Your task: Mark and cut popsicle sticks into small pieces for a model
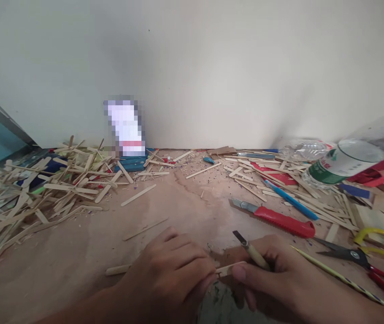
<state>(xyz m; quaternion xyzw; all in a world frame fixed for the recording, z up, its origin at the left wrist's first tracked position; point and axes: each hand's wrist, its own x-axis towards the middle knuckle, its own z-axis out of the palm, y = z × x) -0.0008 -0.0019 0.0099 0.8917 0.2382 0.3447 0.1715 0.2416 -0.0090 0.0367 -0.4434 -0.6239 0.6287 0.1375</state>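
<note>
My left hand point(171, 270) lies low in the middle of the wooden table point(178, 211), fingers curled down over a flat wooden stick point(118, 269) whose left end sticks out from under the palm. My right hand point(273, 274) meets it from the right. Its thumb and fingers pinch the stick's other end point(227, 268), and a small craft knife point(251, 249) with a pale handle is held in the same hand, blade pointing up and left. Both hands are closed.
A heap of wooden sticks point(43, 193) covers the left side. A red utility knife point(276, 219), a blue pen point(291, 200), scissors point(360, 258), a yellow pencil point(340, 276) and plastic bottles point(343, 164) lie right. A blurred box point(126, 128) leans on the wall.
</note>
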